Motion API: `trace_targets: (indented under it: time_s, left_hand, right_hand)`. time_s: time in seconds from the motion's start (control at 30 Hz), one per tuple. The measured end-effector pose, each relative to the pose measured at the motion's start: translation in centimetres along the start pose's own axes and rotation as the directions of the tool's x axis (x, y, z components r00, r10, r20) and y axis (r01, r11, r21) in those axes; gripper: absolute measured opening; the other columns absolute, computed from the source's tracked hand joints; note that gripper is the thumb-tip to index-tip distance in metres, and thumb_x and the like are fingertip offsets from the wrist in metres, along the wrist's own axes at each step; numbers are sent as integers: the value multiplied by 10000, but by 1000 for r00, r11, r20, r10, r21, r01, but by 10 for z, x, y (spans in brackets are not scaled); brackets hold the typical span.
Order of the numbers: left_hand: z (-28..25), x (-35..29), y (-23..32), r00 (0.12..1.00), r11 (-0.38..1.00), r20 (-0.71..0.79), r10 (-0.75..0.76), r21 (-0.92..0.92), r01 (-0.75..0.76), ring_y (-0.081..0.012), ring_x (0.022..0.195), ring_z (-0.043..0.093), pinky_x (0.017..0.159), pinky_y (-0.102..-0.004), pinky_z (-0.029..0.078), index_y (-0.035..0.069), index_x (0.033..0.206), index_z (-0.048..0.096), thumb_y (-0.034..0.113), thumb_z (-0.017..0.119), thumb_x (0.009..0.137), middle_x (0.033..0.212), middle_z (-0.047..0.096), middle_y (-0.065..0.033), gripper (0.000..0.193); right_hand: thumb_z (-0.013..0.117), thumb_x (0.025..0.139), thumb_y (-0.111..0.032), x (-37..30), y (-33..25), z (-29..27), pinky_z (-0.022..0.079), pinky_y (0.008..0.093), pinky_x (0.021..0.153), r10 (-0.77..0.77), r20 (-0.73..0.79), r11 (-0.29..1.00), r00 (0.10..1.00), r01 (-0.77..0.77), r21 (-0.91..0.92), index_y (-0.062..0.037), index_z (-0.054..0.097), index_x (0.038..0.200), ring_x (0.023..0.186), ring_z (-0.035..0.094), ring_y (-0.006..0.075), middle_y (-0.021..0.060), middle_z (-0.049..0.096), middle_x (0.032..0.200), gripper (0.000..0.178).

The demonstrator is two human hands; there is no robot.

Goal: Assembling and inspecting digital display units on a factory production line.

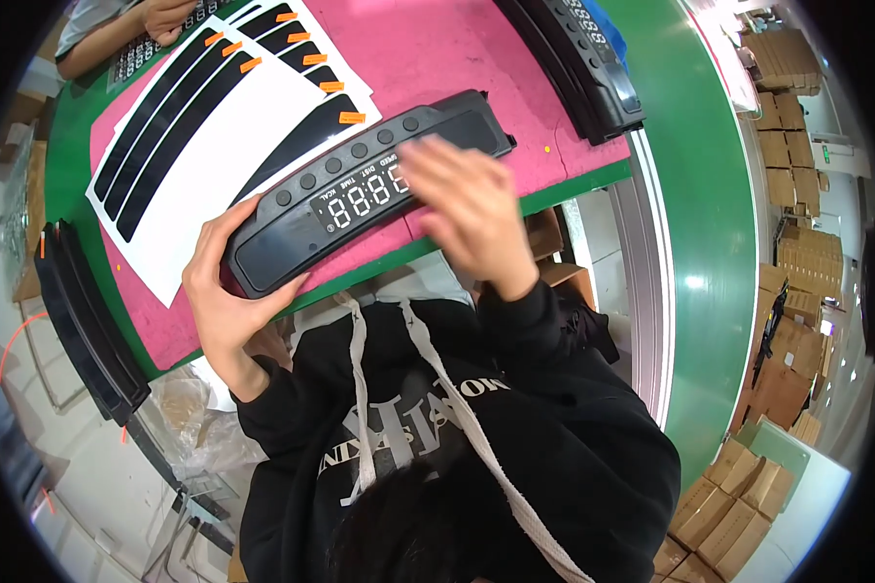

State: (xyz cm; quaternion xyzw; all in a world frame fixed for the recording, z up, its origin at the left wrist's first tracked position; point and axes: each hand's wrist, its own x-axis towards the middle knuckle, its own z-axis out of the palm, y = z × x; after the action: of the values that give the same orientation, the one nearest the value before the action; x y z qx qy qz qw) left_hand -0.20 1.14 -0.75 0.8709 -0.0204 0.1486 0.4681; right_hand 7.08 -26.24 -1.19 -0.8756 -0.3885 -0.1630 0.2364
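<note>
A long curved black display console (369, 180) with a row of round buttons and white digit segments lies on the pink mat in front of me. My left hand (226, 282) grips its left end, fingers along the far edge and thumb on the near edge. Over the console's right part is my right hand (472, 199), blurred by motion, its fingers stretched out flat over the display face and hiding some of the digits. Whether the right fingertips press on the surface is hard to tell. Beyond the console, white sheets (190, 185) carry black curved strips (306, 136) with orange tabs.
More black consoles (578, 68) stand at the far right of the pink mat (428, 49). Black curved housings (87, 321) sit at the left table edge. Another person's hand (168, 19) is at the far left. Cardboard boxes (734, 496) are stacked beyond the green surface (700, 282) on the right.
</note>
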Motion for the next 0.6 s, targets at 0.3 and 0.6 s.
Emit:
trace_targets:
  time_s: [0.3,0.6]
  left_hand:
    - [-10,-10,60,967,974,-181,180,173,-149,-298,1127,579,963,-404,451,-26,1285,552,238,905,489,1177,623,-181,910]
    - [-96,35,165,703,624,-155,694,616,-481,-428,1231,503,1000,-462,407,-31,1451,311,489,767,711,1330,468,-357,1013]
  right_hand:
    - [553,879,-130,-26,23,-5,246,458,1109,139,-226,981,964,-165,-100,-94,586,1307,1329,461,290,113,528,1398,431]
    - [561,874,-107,-4,13,6,254,448,1102,83,-152,995,985,-92,-48,-95,598,1292,1326,458,281,105,529,1398,420]
